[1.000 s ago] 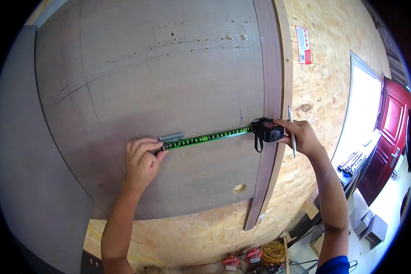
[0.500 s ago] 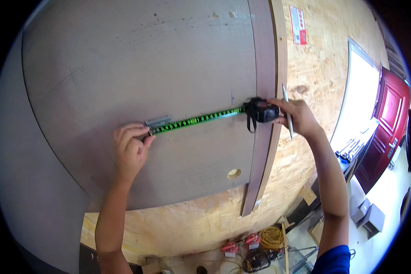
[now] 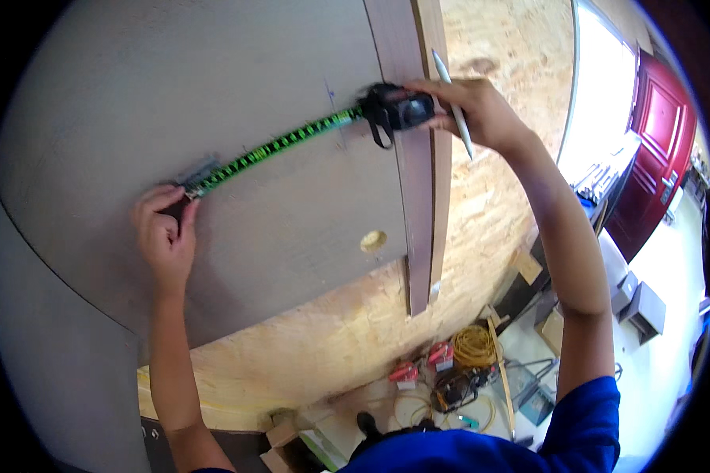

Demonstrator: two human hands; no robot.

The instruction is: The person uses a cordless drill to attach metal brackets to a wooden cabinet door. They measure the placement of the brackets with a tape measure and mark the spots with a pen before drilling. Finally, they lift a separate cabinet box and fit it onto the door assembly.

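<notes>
A tape measure with a green blade [image 3: 280, 146] stretches across a grey panel [image 3: 252, 71]. My left hand [image 3: 166, 236] pinches the hooked end of the blade, beside a small grey metal piece [image 3: 197, 171] on the panel. The tape's black case [image 3: 402, 109], with a dangling wrist strap, is gripped by my right hand [image 3: 481, 114] over the brown strip at the panel's right edge. A white pen [image 3: 453, 102] is tucked between the fingers of that same hand. Near the case, a blue mark [image 3: 331, 94] shows on the panel.
A round hole [image 3: 373, 241] pierces the panel low on the right. Plywood wall [image 3: 481, 197] surrounds it. Below lie a coiled yellow hose [image 3: 474, 347], red tools [image 3: 403, 372] and timber pieces on the floor. A red door [image 3: 659, 150] stands at far right.
The view has shifted, so panel, tape and both hands appear farther left and higher, with more floor visible. Both hands still hold the tape stretched between them.
</notes>
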